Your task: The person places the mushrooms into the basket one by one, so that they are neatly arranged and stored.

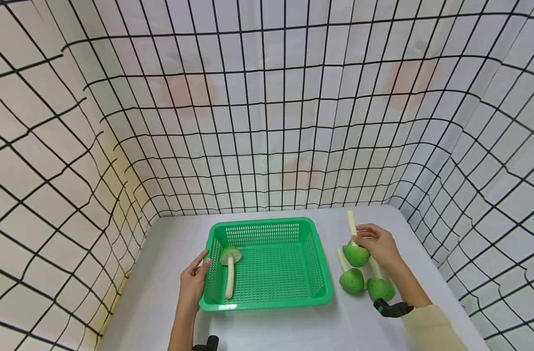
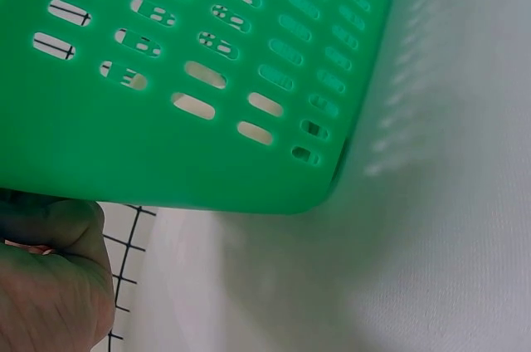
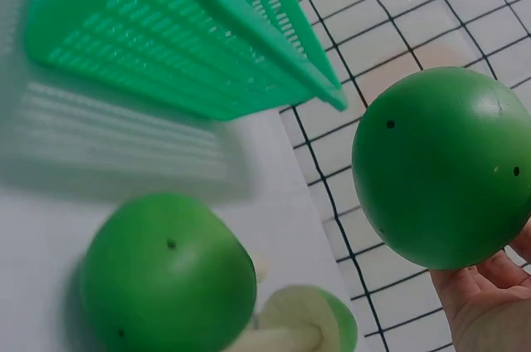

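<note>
Left hand (image 1: 193,283) is gripping the left rim of a green slotted plastic basket (image 1: 267,308), thumb and fingers closing on the edge. Right hand (image 1: 381,246) is pinching a green-capped toy mushroom (image 1: 356,256) by its pale stem, fingers bent, cap hanging down, stem pointing up; it is hovering right of the basket. Two more toy mushrooms (image 1: 352,281) are lying on the white table (image 1: 293,331) under and beside that hand, caps toward the wearer. One mushroom (image 1: 230,278) is lying inside the basket near its left wall, stem toward the wearer. The basket's right wall is standing between the held mushroom and the basket floor. Black wire mesh (image 1: 284,122) is enclosing the table at the back and both sides, a pale sheet with faint reddish prints hanging behind. Black wrist straps (image 1: 391,308) are showing, plus a cream sleeve (image 1: 431,329) on the right

Right wrist view is showing small dark dots on the held cap and one table mushroom's pale underside; left wrist view is showing the basket's outer wall close up, slots included
</note>
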Available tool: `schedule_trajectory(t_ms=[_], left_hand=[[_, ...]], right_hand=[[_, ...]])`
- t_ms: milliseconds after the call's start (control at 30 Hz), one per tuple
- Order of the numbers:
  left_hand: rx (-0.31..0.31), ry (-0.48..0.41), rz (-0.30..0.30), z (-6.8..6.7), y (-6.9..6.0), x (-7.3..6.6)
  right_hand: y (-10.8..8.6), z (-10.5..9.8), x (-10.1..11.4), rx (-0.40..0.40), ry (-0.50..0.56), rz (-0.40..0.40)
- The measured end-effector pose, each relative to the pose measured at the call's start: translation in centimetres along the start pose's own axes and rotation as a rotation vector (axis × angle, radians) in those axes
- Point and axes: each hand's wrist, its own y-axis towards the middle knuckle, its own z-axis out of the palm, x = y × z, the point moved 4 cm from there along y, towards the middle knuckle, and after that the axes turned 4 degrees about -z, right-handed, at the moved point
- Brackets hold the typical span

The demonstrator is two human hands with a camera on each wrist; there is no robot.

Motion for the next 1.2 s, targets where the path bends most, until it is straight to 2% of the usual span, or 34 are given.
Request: schedule_trajectory(t_ms=[233,667,900,1200], left_hand=[[-0.004,-0.007,-0.005,0.0,0.1,0.0],[-0.004,-0.009,-0.005,0.0,0.2,0.1],[0.0,-0.015,0.001,-0.1,0.3,0.1],[-0.011,-0.01,0.001,0.0,0.2,0.0]], right_hand=[[0.3,2.0,0.7,0.027,0.101,-0.001],[1.0,4.7,1.9,0.035,0.142,-0.044],[1.1,6.2,2.9,0.048,0.116,-0.054],[1.2,8.0,3.9,0.071,0.208,-0.064]])
